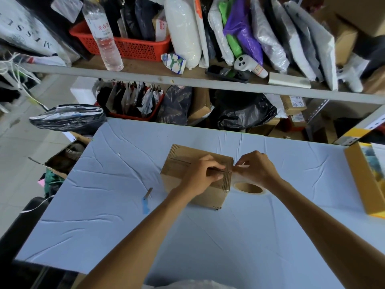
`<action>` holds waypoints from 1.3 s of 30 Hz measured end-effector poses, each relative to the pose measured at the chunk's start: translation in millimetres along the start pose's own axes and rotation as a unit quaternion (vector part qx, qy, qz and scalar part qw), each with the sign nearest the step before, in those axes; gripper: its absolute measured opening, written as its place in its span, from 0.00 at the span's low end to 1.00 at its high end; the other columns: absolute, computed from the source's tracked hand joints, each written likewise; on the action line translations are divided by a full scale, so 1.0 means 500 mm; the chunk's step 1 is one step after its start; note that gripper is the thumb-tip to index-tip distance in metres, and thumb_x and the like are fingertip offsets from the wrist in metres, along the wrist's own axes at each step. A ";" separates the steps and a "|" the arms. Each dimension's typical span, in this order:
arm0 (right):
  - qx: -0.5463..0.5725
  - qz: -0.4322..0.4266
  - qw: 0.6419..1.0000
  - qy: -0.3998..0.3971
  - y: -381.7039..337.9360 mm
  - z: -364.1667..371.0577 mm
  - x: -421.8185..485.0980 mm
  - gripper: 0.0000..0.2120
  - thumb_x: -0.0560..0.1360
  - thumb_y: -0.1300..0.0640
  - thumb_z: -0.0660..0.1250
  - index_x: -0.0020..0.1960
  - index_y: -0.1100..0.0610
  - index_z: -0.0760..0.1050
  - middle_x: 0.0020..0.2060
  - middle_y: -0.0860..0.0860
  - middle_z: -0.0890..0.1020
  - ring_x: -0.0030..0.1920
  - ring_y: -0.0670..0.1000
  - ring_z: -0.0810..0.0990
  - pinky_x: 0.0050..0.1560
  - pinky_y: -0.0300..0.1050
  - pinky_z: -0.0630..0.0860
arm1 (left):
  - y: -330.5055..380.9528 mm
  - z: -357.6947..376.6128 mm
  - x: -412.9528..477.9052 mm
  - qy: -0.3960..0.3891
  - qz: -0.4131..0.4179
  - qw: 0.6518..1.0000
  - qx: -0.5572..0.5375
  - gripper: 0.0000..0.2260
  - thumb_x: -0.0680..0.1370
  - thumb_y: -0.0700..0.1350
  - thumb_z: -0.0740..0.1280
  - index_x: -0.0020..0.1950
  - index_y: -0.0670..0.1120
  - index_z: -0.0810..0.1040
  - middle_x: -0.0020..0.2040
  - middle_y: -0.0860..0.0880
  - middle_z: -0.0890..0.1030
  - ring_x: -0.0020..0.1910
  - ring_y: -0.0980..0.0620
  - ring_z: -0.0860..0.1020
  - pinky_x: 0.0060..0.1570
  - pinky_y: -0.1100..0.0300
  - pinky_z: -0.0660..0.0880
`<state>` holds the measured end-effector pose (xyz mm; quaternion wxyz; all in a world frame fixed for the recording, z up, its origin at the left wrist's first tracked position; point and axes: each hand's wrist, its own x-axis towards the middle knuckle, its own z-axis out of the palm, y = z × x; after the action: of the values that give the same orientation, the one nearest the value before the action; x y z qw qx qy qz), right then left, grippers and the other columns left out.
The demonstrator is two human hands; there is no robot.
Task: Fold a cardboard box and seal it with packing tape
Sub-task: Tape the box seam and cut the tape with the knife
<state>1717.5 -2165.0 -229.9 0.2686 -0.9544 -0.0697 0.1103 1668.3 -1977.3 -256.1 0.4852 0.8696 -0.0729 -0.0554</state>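
Left hand (203,174): fingers curled, pressing down on the top right edge of the cardboard box (195,176).
Right hand (257,168): just beside the box's right edge, fingertips pinched shut on a clear strip of packing tape.
Tape roll (249,187): lies flat on the table, touching the box's right side, under the right hand.
Box: closed, standing mid-table on the pale blue cloth (125,215); no print readable.
Blue-handled cutter (146,200): on the cloth, left of the box.
Yellow carton (364,180): open at the table's right edge, contents unclear.
Red basket (129,45): on the shelf, holding dark packets.
Water bottle (103,34): red Chinese characters, too small to read.
White bag (23,26): printed "MISS".
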 end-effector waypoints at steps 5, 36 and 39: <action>0.129 0.010 0.989 -0.075 0.055 -0.055 -0.013 0.08 0.71 0.53 0.74 0.46 0.56 0.84 0.43 0.55 0.84 0.45 0.55 0.81 0.44 0.46 0.74 | 0.005 0.012 0.008 0.017 -0.002 0.999 0.042 0.15 0.72 0.50 0.73 0.59 0.52 0.81 0.52 0.57 0.73 0.52 0.56 0.75 0.54 0.61 0.74; 0.211 0.078 0.960 -0.169 0.118 0.009 -0.070 0.12 0.73 0.52 0.71 0.56 0.49 0.79 0.60 0.52 0.80 0.53 0.55 0.78 0.49 0.46 0.73 | -0.006 0.014 -0.003 0.056 0.088 0.977 0.187 0.22 0.63 0.51 0.74 0.57 0.51 0.82 0.52 0.51 0.73 0.49 0.52 0.70 0.56 0.54 0.72; 0.276 0.039 0.945 -0.173 0.118 0.001 -0.093 0.11 0.76 0.59 0.68 0.56 0.47 0.80 0.56 0.48 0.82 0.54 0.53 0.80 0.49 0.43 0.73 | -0.015 0.008 -0.010 0.069 0.096 0.974 0.193 0.21 0.65 0.49 0.73 0.58 0.51 0.82 0.52 0.51 0.74 0.48 0.55 0.68 0.56 0.59 0.70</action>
<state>1676.7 -2223.5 -253.6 0.5009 -0.8109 -0.0448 0.2991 1663.1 -1975.6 -264.4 0.3152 0.9374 -0.1321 0.0668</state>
